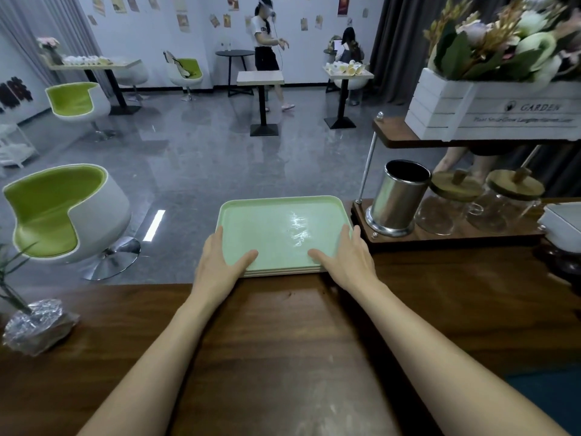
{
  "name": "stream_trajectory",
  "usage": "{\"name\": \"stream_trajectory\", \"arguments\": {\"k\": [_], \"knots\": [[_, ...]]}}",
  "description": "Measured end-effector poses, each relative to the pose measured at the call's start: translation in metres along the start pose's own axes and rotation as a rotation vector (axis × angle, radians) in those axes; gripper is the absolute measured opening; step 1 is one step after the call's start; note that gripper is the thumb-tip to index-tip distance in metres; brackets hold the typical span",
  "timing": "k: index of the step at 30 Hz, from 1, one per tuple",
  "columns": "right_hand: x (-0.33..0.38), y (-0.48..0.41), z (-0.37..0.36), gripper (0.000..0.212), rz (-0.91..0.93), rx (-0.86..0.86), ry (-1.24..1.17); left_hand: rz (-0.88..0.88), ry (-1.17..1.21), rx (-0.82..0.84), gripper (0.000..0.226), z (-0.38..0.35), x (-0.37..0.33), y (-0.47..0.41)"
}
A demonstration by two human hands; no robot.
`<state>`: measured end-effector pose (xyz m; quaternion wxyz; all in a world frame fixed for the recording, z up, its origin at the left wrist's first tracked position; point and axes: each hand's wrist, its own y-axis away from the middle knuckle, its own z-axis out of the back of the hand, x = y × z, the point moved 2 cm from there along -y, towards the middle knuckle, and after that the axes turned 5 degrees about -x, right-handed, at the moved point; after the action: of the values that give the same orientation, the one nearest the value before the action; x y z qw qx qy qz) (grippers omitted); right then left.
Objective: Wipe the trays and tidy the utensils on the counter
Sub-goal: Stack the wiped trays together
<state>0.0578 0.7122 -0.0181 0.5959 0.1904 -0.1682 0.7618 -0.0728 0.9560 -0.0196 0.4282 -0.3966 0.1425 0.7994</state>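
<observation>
Stack of green trays sits at far edge of wooden counter, just L of a wooden rack. L hand grips the stack's near-L corner: thumb on the top tray's surface, fingers together along the outer rim. R hand mirrors it at the near-R corner, thumb on top, fingers together along the R rim. Rack's lower shelf holds 1 steel utensil cup & 2 glass jars w/ wooden lids. Foil-wrapped plant pot stands far L on counter.
</observation>
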Motion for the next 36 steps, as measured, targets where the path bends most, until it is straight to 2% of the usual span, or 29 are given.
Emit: {"name": "stream_trajectory", "arguments": {"k": [3,8,13,16,18,21,23,27,30,36], "knots": [[-0.006,0.002,-0.006,0.105,0.013,-0.061,0.0,-0.027,-0.015,0.026,0.113,0.0,0.001,0.013],[-0.013,0.009,-0.007,0.076,0.04,-0.178,-0.114,-0.064,-0.125,0.011,0.116,-0.002,0.004,0.016],[-0.027,0.019,0.009,0.077,0.066,0.015,-0.14,-0.065,-0.12,0.029,0.115,0.004,-0.003,0.018],[-0.05,0.056,0.046,0.076,0.083,0.152,-0.271,-0.061,-0.174,-0.092,0.129,0.0,0.001,0.03],[-0.081,0.085,0.083,0.074,0.08,0.141,-0.318,-0.113,-0.25,-0.164,0.126,-0.016,-0.012,0.054],[-0.147,0.131,0.139,0.069,0.011,0.049,-0.231,-0.119,-0.23,-0.134,0.112,-0.05,-0.052,0.111],[-0.199,0.164,0.169,0.066,-0.04,0.017,-0.22,-0.146,-0.176,-0.043,0.099,-0.076,-0.079,0.153],[-0.299,0.23,0.214,0.061,-0.109,-0.087,-0.151,-0.21,-0.212,0.2,0.076,-0.132,-0.136,0.249],[-0.356,0.264,0.24,0.063,-0.144,-0.109,-0.097,-0.259,-0.299,0.321,0.082,-0.17,-0.173,0.317],[-0.421,0.279,0.262,0.06,-0.111,-0.095,-0.023,-0.174,-0.278,0.18,0.073,-0.204,-0.205,0.382]]}}
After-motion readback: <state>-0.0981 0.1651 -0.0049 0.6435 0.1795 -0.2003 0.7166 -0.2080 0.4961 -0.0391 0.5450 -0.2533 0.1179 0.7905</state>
